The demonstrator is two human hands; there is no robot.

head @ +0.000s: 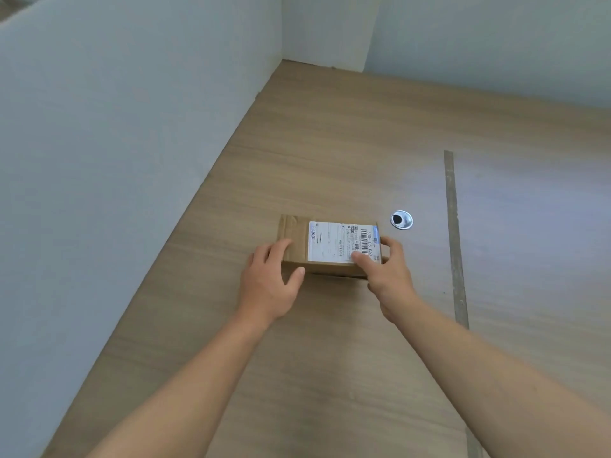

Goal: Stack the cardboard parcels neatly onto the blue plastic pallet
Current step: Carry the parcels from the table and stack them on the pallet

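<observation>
Small brown cardboard parcel point(296, 241) sits about dead centre of my view, on a light wood-grain surface point(314, 143). White printed shipping label point(340, 241) with a barcode covers most of the top face, toward the 3 o'clock end; bare cardboard and a tape seam show at the 9 o'clock end.

My left hand point(269, 282) grips the parcel's 9 o'clock end: fingers curled over the top edge, thumb lying along the near side at 6 o'clock. My right hand point(388, 276) grips the 3 o'clock end: thumb pressed onto the label's near corner, fingers wrapped round the far side of that end. Both forearms come in from 6 o'clock.

Dark shadow under the parcel's near edge; can't tell if it's resting flat or just lifted off.

Round silver metal grommet point(401, 220) with a black hole, at 2 o'clock from the parcel, near but not touching. Past it at 3 o'clock, a thin grey strip point(454, 239) runs 12 to 6 across the surface. Pale grey partition wall point(115, 143) bounds the surface along the 9 o'clock side; another pale grey wall point(496, 44) closes it at 12 to 1 o'clock.
</observation>
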